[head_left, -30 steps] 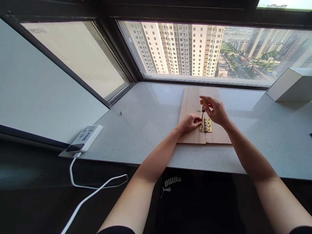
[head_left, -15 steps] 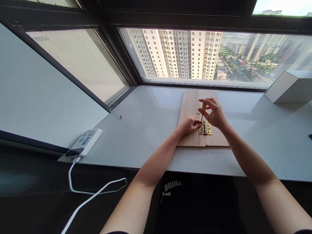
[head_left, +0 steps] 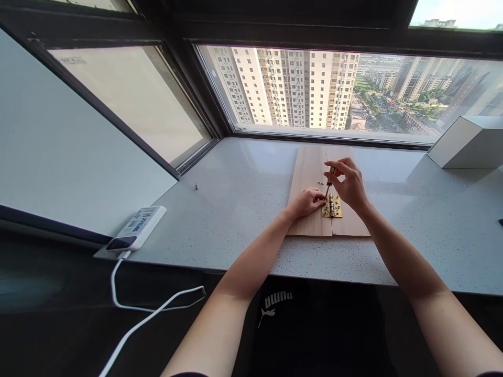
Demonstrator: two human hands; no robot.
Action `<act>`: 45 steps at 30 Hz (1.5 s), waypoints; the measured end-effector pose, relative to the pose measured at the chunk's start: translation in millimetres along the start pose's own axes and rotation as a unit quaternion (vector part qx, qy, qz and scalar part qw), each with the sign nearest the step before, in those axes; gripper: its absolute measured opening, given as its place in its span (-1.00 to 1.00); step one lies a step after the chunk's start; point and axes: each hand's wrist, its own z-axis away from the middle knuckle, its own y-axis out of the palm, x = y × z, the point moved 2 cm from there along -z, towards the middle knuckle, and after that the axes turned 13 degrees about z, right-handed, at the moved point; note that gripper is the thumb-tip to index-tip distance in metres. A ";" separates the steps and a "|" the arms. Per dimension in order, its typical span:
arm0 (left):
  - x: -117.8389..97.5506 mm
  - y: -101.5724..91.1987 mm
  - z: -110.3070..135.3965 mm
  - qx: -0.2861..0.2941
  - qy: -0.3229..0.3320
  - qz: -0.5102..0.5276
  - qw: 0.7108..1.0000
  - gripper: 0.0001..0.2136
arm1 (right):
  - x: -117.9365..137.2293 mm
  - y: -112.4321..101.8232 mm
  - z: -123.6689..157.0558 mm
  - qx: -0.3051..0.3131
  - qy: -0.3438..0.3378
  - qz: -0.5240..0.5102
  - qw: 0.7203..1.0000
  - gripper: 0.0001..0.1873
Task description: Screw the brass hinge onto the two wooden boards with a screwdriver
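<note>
Open speckled grey stone counter [head_left: 243,209] left of the pale wooden boards [head_left: 308,167], one small dark screw [head_left: 196,186] on it; white slanted box [head_left: 467,144] blocks far right, white power strip [head_left: 135,228] near-left.

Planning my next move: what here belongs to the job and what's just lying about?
In use: screwdriver in right hand; brass hinge; wooden boards; left hand by the hinge; loose screws on the boards.
Lying about: power strip; white box; lone screw on counter.
</note>
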 end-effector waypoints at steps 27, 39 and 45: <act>-4.3 1.9 -1.7 0.004 -0.012 -0.013 1.000 -0.91 | -4.5 4.9 1.1 0.037 -0.009 -0.055 0.998 -0.48; -10.3 3.8 -2.7 -0.014 -0.019 -0.030 0.999 -0.80 | -1.8 3.4 1.0 0.047 -0.003 -0.049 0.998 -0.45; -8.3 1.4 -1.0 0.014 -0.001 -0.002 1.000 -0.92 | -5.5 3.3 1.5 0.059 0.013 -0.023 0.998 -0.39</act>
